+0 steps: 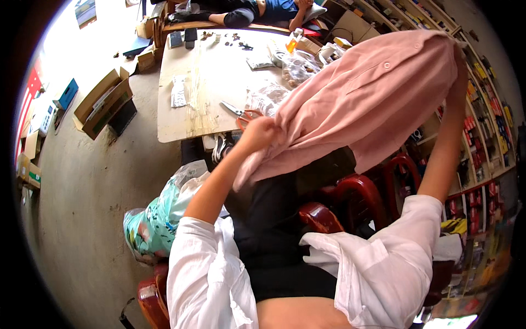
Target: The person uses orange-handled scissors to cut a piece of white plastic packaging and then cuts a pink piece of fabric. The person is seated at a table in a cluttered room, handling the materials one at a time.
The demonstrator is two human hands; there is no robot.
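A pink button-up shirt (367, 90) is stretched in the air between my two hands, above the table's near right side. My left hand (263, 133) is closed on a bunched end of the cloth, and a loose fold hangs below it. Raised at the far right, my right hand (458, 68) holds up the other end; its fingers are mostly hidden by the fabric. Two small buttons show along the shirt's upper part. Just beyond my left hand, a pair of scissors (233, 108) with orange handles lies on the table (178, 120).
Clear plastic bags (298, 67) and small items lie on the table. Dark red wooden chairs (359, 192) stand close at right, before stocked shelves (482, 126). A floral teal bag (150, 225) sits at my left. Cardboard boxes (101, 104) are on the floor. Another person (241, 13) reclines behind the table.
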